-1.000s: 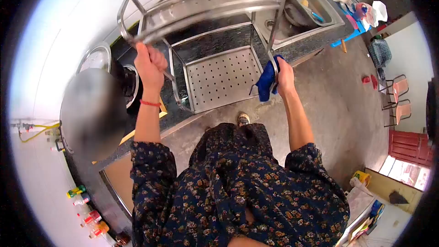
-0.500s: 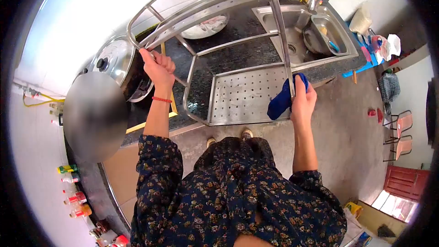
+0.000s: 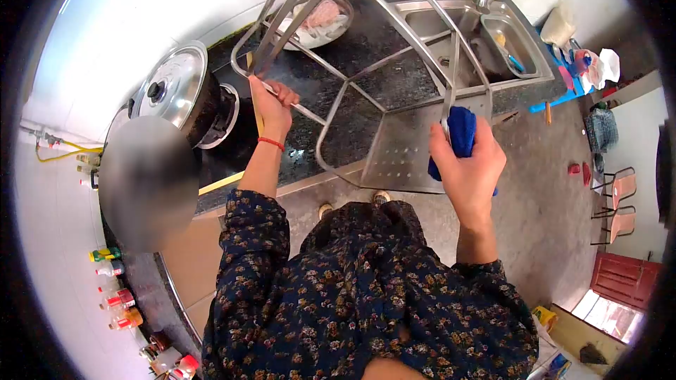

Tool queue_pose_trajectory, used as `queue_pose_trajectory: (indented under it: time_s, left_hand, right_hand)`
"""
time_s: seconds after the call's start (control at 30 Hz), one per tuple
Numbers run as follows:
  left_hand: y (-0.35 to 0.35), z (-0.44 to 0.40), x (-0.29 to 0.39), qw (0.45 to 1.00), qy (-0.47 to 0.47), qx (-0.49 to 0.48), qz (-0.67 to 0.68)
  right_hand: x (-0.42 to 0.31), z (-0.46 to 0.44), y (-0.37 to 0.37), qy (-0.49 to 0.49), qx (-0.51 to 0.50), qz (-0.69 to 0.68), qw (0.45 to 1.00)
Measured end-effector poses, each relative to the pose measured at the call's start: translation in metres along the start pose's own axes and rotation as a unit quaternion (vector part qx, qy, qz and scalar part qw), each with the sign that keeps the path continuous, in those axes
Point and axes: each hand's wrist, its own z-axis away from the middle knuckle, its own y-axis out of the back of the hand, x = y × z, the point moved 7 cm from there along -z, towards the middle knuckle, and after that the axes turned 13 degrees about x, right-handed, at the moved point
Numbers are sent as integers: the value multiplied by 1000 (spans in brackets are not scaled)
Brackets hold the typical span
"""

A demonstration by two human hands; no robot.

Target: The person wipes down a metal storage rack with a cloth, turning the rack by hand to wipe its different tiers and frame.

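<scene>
A metal dish rack [image 3: 401,148] with a perforated bottom tray is held up, tilted, over the front of the dark counter. My left hand [image 3: 273,107] is closed around a tube of its frame on the left. On the right, my right hand [image 3: 470,169] is closed on a dark blue cloth [image 3: 462,130], which is pressed around an upright of the rack. Part of the cloth is hidden behind the fingers.
A lidded pot [image 3: 172,91] sits on the stove at left. Behind the rack stands a bowl [image 3: 320,21] with pinkish contents. The double sink [image 3: 517,63] is at the back right. Bottles [image 3: 116,299] line the left counter, and chairs [image 3: 620,204] stand at far right.
The rack has turned and tipped, its tray shifting right. My left hand has moved slightly right and down. My right hand has turned, with the cloth now wrapped over the upright.
</scene>
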Motion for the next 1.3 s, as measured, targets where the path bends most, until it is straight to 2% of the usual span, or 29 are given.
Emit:
queue_pose_trajectory:
  time_s: [0.03, 0.07, 0.2, 0.3, 0.33, 0.37, 0.4, 0.43, 0.5, 0.53, 0.63, 0.7, 0.83, 0.9, 0.93, 0.97, 1.0, 1.03, 1.07, 1.1, 1.13, 1.17, 1.3]
  left_hand:
    - [1, 0, -10, 1000, 16, 7, 0]
    - [4, -2, -20, 999, 27, -30, -17]
    - [30, 2, -75, 990, 139, -25, -22]
    - [64, 8, -99, 969, 192, 108, -115]
    - [70, 9, -105, 964, 211, 105, -122]
    - [77, 9, -109, 959, 230, 103, -131]
    - [82, 8, -112, 955, 251, 80, -134]
    - [78, 9, -111, 955, 255, 45, -146]
    - [79, 11, -119, 945, 305, -66, -99]
    - [67, 24, -101, 942, 210, -147, -215]
    - [90, 7, -108, 925, 123, -181, -309]
    - [53, 45, -72, 956, 203, -41, -206]
    - [-38, 115, -7, 976, 133, -148, -92]
    - [-58, 137, -3, 971, 119, -188, -85]
    - [-73, 151, -1, 969, 108, -204, -93]
    - [-84, 163, -2, 968, 142, -194, -68]
    - [-94, 170, -4, 976, 143, -140, -86]
    - [-99, 173, -6, 981, 144, -85, -103]
    - [-99, 172, -7, 977, 123, -111, -131]
    - [-96, 169, -7, 972, 100, -138, -160]
    - [-94, 168, -3, 965, 75, -166, -187]
    - [-96, 165, -5, 970, 85, -149, -175]
    - [-93, 165, -4, 976, 108, -105, -159]
  right_hand:
    - [-7, -4, -1, 36, -1, 17, 999]
    - [-13, -7, -3, 73, -2, 34, 997]
    - [-35, -9, -12, 204, -12, 116, 972]
    - [-50, -2, -26, 270, -25, 113, 956]
    - [-54, 2, -31, 267, -28, 84, 960]
    - [-53, 7, -43, 253, -75, 117, 957]
    - [-57, 15, -52, 270, -91, 111, 952]
    - [-60, 17, -62, 247, -110, 111, 956]
    - [-67, 23, -75, 245, -123, 109, 955]
    - [-72, 26, -81, 251, -117, 102, 956]
    - [-76, 35, -90, 252, -95, 94, 959]
    - [-73, 41, -97, 241, -79, 84, 964]
    - [-63, 24, -92, 165, -97, -32, 981]
    - [-55, -4, -49, 107, -28, -86, 990]
    - [-46, -20, -25, -7, -40, -172, 984]
    - [-39, -29, -6, 4, -62, -215, 975]
    - [-31, -38, 14, 13, -85, -257, 963]
    - [-31, -38, 18, 132, -120, -251, 951]
    - [-30, -35, 23, 247, -149, -254, 923]
    - [-23, -21, 10, 247, -262, -209, 909]
    - [-8, 2, -6, 256, -257, -202, 910]
    - [15, 17, -23, 263, -255, -198, 909]
    - [42, -13, -51, 260, -219, -179, 923]
